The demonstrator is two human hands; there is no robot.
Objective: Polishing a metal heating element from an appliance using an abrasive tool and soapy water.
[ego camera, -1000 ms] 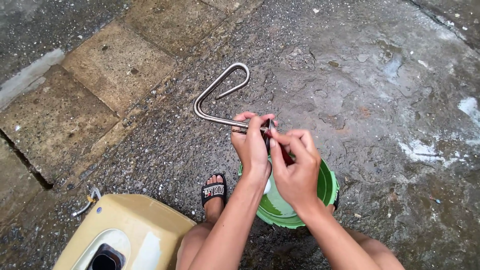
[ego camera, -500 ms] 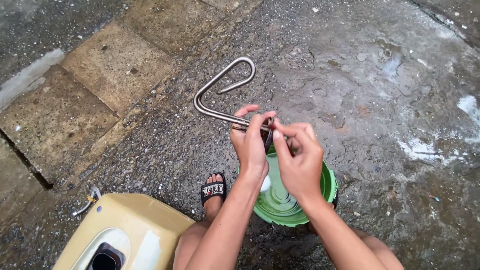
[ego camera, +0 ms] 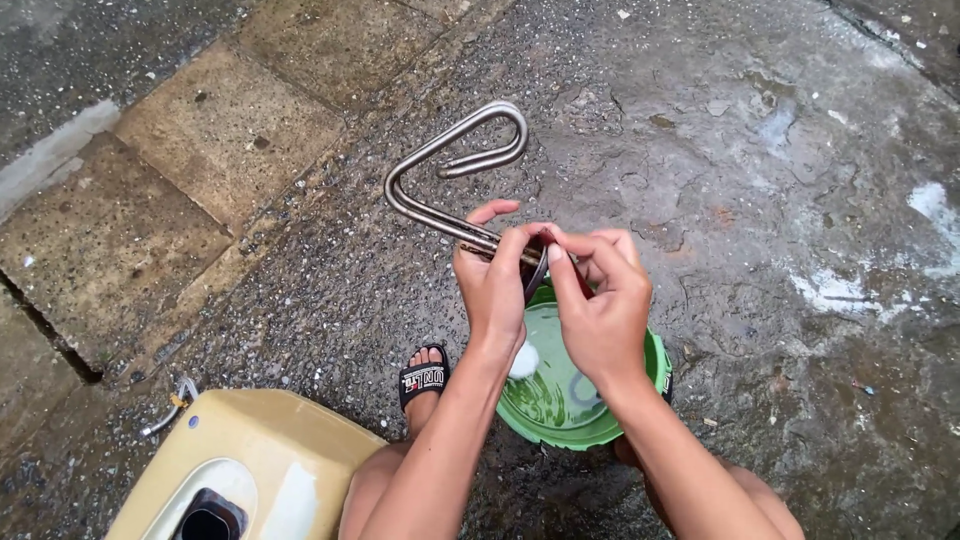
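Wetness is our worry: both hands, left (ego camera: 492,285) and right (ego camera: 600,300), pinch the bent metal tube (ego camera: 440,170), which could slip into the green bowl (ego camera: 560,400).

My left hand (ego camera: 492,285) and right hand (ego camera: 600,300) pinch the base of a bent metal heating coil (ego camera: 450,165), its loops sticking out over wet concrete (ego camera: 760,150). Below my hands sits a green bowl (ego camera: 560,400); a yellowish casing (ego camera: 250,460) lies beside my sandalled foot (ego camera: 424,378).
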